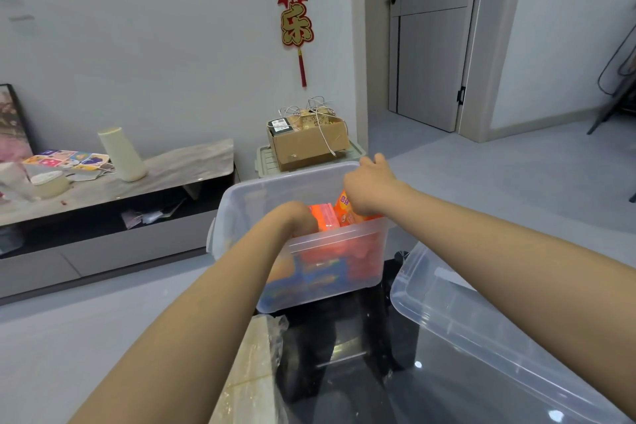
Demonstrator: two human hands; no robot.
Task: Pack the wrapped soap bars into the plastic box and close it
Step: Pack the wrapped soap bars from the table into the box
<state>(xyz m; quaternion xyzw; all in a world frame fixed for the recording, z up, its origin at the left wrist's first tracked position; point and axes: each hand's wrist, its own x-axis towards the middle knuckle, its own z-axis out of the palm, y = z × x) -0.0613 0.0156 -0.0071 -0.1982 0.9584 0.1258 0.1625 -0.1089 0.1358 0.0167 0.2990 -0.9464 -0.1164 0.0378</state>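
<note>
Both hands are shown reaching into the open box (299, 251) on a dark glossy table (344, 354): an orange-wrapped bar (346, 208) is gripped upright by the right hand (370, 191) near the far right corner, while the left hand (296, 217) is lowered beside a red-orange bar (325, 217) (its fingers are hidden, so their grasp cannot be told). Further bars (320, 268) are seen through the clear wall, and the lid (481, 330) is laid apart, at the box's right.

Both hands reach into the open box (241, 203) on a dark table (344, 372). The right hand (370, 189) grips an orange soap bar (344, 210) upright; the left hand (296, 215) sits among the bars. The lid (481, 330) lies beside the box.
</note>
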